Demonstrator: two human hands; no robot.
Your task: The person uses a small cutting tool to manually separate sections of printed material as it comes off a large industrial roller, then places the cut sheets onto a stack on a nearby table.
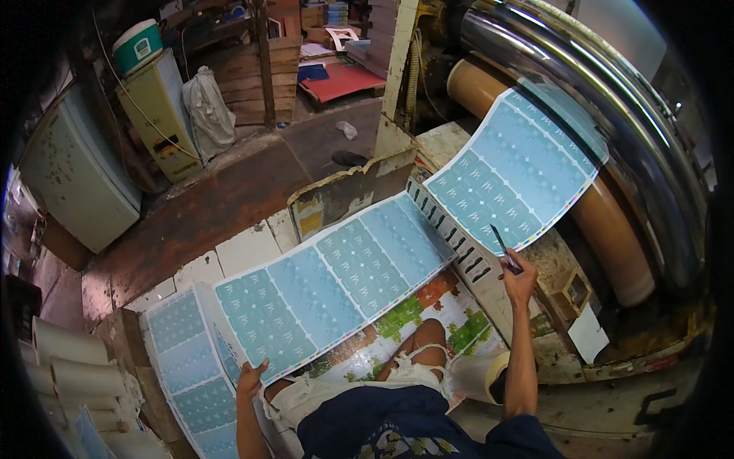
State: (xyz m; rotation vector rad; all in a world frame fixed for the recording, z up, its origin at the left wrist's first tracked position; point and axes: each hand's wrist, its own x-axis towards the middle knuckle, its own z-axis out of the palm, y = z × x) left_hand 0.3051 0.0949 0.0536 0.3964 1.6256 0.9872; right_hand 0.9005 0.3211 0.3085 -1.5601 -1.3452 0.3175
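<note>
A long printed sheet (340, 275) with teal and light-blue panels slopes across the middle. Its lower left corner is pinched in my left hand (251, 377), thumb on top and fingers partly hidden behind the paper. My right hand (520, 281) is closed round a slim dark knife (501, 243), its blade pointing up and to the left. That blade lies over the lower edge of another printed sheet (512, 168), which curves down from the machine's rollers. Left of my left hand lies a printed sheet (200, 382) of the same pattern.
A large shiny metal roller (612, 84) and a brown roller (604, 229) fill the right side. A slotted metal plate (459, 237) stands between the two sheets. Wrapped rolls (73, 344) are stacked at lower left. Farther back stand a metal cabinet (160, 115) and a cooler (138, 47).
</note>
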